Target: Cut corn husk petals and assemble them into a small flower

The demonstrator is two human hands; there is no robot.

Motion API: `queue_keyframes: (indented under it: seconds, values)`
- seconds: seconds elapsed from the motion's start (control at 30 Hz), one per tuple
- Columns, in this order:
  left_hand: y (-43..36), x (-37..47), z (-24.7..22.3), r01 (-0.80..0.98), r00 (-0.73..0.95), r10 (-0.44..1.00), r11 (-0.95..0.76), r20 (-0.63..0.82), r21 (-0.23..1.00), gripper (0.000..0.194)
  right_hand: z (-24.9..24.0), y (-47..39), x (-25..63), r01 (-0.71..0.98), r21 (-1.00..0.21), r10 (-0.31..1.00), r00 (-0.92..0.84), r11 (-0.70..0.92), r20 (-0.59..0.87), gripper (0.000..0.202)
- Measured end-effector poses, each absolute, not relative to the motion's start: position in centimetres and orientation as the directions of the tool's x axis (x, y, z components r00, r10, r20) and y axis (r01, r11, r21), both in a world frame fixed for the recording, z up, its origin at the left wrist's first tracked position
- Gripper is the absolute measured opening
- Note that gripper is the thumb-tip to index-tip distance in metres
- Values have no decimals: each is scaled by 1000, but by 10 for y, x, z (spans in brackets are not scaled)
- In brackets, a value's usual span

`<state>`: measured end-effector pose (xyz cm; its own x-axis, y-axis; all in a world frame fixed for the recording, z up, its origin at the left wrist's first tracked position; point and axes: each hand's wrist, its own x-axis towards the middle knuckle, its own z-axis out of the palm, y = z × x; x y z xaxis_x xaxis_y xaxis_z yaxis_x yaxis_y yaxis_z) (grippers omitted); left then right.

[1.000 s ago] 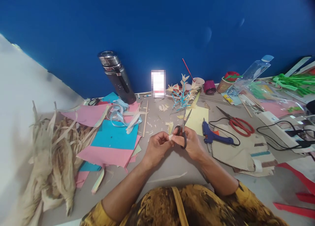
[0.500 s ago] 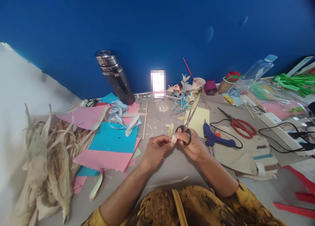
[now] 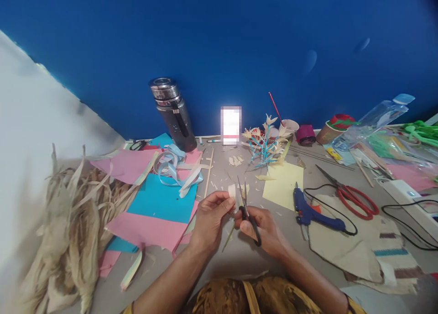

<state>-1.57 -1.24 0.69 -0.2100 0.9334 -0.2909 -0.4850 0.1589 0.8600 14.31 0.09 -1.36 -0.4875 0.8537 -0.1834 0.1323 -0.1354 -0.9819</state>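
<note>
Between the thumb and fingers of my left hand (image 3: 214, 216) is a small pale strip (image 3: 232, 191), its upper end sticking up. My right hand (image 3: 262, 227) grips black-handled scissors (image 3: 243, 200), fingers in the loops. The blades point away from me, slightly parted, just right of the strip. A thin greenish sliver (image 3: 228, 236) slants down below the scissors; whether a hand holds it I cannot tell. Beyond the hands, several small cream petal-like pieces (image 3: 235, 160) lie on the table, left of a bunch of cream flowers on blue stems (image 3: 265, 145).
At left are dried husks (image 3: 68, 227), coloured paper (image 3: 164, 202), pale blue ribbon (image 3: 171, 168) and a dark flask (image 3: 176, 117). A blue glue gun (image 3: 316, 218), red-handled scissors (image 3: 357, 200), cloth (image 3: 342, 250) and a power strip (image 3: 404, 191) lie to the right.
The scissors have swung from lying back against my right hand to pointing forward beside the strip. My hands have drawn slightly apart, and the strip now stands upright. The view has shifted.
</note>
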Motion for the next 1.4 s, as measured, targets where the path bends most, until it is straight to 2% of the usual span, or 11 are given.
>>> queue_keyframes:
  seconds: [0.13, 0.23, 0.47, 0.7, 0.83, 1.07, 1.4]
  values:
    - [-14, -18, 3, -361, -251, 943, 116, -217, 925, 15, -12, 0, 140, 139, -985, 819, -549, -105, -165, 54]
    - [-14, -17, 4, -362, -263, 943, 99, -203, 927, 15, -11, -2, 139, 111, -987, 804, -573, -113, -156, 56]
    - [-11, -13, 10, -602, -217, 911, 158, -350, 783, 25, -13, -3, 138, 64, -989, 807, -572, -135, -147, 55]
    - [-11, -15, 11, -647, -173, 906, 192, -387, 738, 24, -11, -4, 139, 69, -991, 796, -591, -117, -135, 57]
    - [-12, -15, 12, -571, -198, 917, 180, -347, 801, 20, -13, -6, 138, 69, -990, 788, -600, -121, -138, 57]
    - [-14, -16, 16, -316, -245, 951, 109, -192, 943, 10, -10, -4, 139, 79, -988, 768, -621, -136, -156, 60]
    - [-14, -19, 22, -233, -237, 955, 122, -178, 965, 17, -9, -4, 141, 88, -984, 756, -631, -152, -173, 62]
